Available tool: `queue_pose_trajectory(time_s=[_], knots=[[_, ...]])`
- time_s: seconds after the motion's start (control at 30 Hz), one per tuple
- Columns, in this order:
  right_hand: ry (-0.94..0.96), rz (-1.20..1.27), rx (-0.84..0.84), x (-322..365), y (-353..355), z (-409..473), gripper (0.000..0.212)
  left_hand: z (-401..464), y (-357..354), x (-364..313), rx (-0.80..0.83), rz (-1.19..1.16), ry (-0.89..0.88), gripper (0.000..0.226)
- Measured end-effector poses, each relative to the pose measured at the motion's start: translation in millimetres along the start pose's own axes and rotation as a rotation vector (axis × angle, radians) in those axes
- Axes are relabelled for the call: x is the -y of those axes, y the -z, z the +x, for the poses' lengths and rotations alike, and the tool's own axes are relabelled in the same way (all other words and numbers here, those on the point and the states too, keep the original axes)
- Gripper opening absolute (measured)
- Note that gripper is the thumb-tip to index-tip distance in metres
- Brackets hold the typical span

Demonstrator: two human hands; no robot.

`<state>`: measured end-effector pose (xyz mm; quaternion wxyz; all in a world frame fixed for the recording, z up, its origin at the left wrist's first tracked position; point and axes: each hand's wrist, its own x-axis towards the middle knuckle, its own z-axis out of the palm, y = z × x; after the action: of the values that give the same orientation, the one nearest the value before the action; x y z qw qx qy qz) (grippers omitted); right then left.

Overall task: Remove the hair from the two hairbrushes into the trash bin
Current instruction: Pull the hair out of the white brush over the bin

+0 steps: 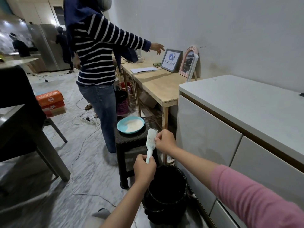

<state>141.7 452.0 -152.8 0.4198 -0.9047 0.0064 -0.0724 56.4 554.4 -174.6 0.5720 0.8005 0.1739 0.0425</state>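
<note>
The left hand [144, 167] is clenched around the handle of a pale mint hairbrush [150, 142], holding it upright with the bristled head uppermost. The right hand [165, 141] pinches at the bristles on the right side of the brush head, fingers closed there; whether any hair is caught between them is too small to tell. The right arm wears a pink sleeve [256, 199].

Just below the hands stands a black trash bin [166, 193], its dark mouth open, set on the floor against a white cabinet [230, 145] with a bare white top. To the left of the bin, touching or nearly so, is a dark woven stool [130, 145] carrying a light blue plate [130, 125] with something white in it.

Beyond the cabinet a plain wooden table [156, 86] runs along the white wall, bearing a framed picture [171, 60], an arched pink frame [190, 63] and some papers [144, 69]. A person in a striped top [97, 51] and jeans stands beside it, one arm stretched over the table.

The floor [82, 170] is grey marbled tile, crossed by loose cables and a power strip [88, 120]. Orange shoeboxes [51, 101] are stacked further left, near a dark table [24, 129].
</note>
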Motion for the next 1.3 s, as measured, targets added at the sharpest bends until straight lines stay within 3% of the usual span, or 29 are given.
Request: queue_pose_trajectory(time_s=[0.4,0.7,0.9,1.3], knots=[[-0.322,0.646,-0.059,-6.9,1.5,8.6,0.007,12.6,1.0,0.4,0.024,-0.184,0.13,0.012],[-0.435,0.779,-0.277,-12.1,24.5,17.1,0.013,22.0,7.6,19.6,-0.049,-0.287,0.33,0.02],[-0.464,0.596,-0.294,-37.3,33.3,19.1,0.012,27.4,19.3,29.2,-0.104,-0.278,0.301,0.02],[-0.51,0.313,0.002,-51.6,31.7,17.1,0.025,27.2,14.3,21.0,-0.052,-0.266,0.245,0.021]])
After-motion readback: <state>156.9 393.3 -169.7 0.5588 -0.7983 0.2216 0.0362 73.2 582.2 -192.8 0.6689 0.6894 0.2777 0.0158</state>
